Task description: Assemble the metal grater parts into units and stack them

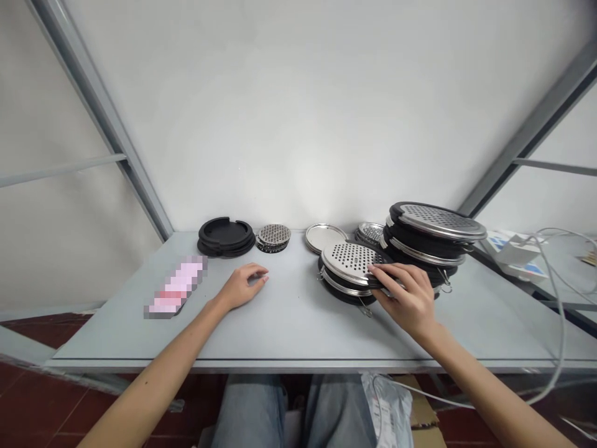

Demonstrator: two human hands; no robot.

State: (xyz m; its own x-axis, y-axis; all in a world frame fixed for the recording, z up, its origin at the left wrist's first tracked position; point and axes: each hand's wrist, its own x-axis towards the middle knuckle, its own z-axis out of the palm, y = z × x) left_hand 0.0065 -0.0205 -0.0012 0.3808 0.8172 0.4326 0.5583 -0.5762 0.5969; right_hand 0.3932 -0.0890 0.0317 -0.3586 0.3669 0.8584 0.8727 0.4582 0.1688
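My left hand (242, 286) rests on the grey tabletop, fingers slightly curled and apart, holding nothing. With fingers on top and thumb at the side, my right hand (407, 295) grips the right edge of a round black-rimmed piece with a perforated silver disc (352, 261). That piece lies on a similar one with wire clips. Just behind my right hand stands a taller stack of black and silver round pieces (426, 249). Black rings (226, 236) are piled at the back left. Beside them sit small perforated metal discs (273, 235).
Plain silver discs (325, 236) and more perforated discs (370, 232) lie near the wall. A blurred pink item (177, 289) is at the left. White cables (559, 311) and a white box (517, 252) are at the right. Metal frame posts flank the table (280, 336).
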